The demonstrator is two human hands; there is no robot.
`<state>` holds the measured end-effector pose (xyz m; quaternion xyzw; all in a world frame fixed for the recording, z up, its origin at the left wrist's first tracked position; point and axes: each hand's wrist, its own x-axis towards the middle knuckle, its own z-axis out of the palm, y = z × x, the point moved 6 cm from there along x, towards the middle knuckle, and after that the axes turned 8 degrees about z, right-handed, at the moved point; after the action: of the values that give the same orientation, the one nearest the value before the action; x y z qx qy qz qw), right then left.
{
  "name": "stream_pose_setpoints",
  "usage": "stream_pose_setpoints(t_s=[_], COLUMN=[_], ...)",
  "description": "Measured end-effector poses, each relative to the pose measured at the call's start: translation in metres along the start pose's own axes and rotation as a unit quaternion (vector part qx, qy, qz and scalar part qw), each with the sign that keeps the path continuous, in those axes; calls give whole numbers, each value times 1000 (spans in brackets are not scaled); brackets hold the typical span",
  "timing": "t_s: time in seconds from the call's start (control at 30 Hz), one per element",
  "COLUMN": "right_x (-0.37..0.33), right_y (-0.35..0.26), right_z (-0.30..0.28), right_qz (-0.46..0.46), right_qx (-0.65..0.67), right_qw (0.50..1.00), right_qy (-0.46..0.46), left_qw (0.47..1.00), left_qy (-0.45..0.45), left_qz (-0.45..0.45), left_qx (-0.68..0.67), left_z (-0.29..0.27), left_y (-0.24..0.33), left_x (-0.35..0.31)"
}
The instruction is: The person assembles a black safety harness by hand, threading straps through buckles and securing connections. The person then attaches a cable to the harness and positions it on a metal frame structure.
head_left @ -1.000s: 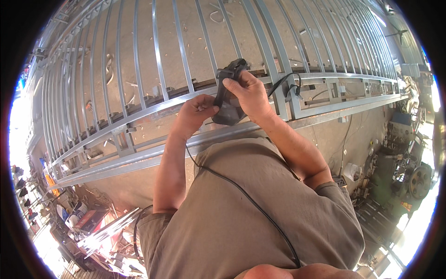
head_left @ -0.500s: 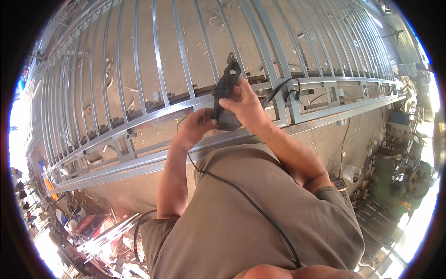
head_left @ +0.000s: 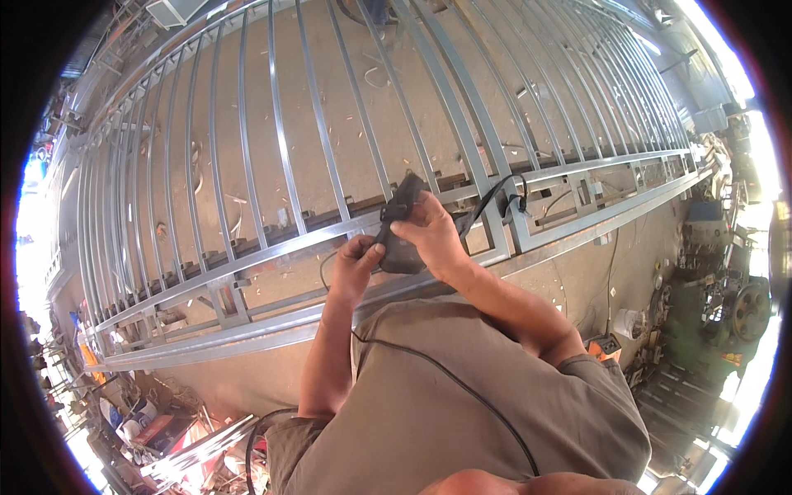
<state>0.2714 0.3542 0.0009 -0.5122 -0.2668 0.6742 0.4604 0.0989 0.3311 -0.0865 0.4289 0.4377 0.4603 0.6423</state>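
Observation:
A black strap point(head_left: 402, 205) with a buckle is between my hands, just over the near rail of a metal barred frame point(head_left: 289, 233). A dark, rounded pouch-like piece point(head_left: 403, 256) hangs below it. My left hand point(head_left: 355, 262) is closed, thumb and fingers pinching the strap's lower left edge. My right hand point(head_left: 433, 235) is closed on the strap's right side, thumb across its front near the buckle. Part of the pouch is hidden behind my fingers. Another black strap point(head_left: 492, 195) runs from beside my right hand to a loop over the frame's double upright.
A thin black cable point(head_left: 445, 371) crosses my shirt. On the right stand an orange box point(head_left: 605, 346) and a green machine with a wheel point(head_left: 749, 313). Metal rods point(head_left: 202, 445) lie among clutter at lower left. Small scraps dot the floor beyond the bars.
The strap's upper end stood up as an open loop and now looks folded flatter. Both hands keep hold of it. The whole view has shifted, so frame and hands appear lower.

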Motion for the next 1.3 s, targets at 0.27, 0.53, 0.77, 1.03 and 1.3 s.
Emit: stream_pose_setpoints(t_s=[0.27, 0.53, 0.77, 1.03, 1.3], right_x=[-1, -15, -21, -39, -52], right_y=[-5, -17, -64, -108, -146], right_z=[6, 6, -22, 2, -19], right_qz=[-18, -54, -109, -176, -307], right_qx=[137, 44, -71, -87, -466], right_qw=[985, 985, 986, 957, 830], right_qy=[-105, -161, -100, -213, -4], left_qw=[998, 993, 990, 985, 974], left_qy=[-19, -81, -72, -115, -118], left_qz=[-13, 63, 50, 60, 43], left_qx=[-56, -56, -108, -114, -189], left_z=[-4, 23, 23, 59, 72], left_y=[3, 75, 93, 136, 170], left_x=[-1, 2, 5, 33, 33])
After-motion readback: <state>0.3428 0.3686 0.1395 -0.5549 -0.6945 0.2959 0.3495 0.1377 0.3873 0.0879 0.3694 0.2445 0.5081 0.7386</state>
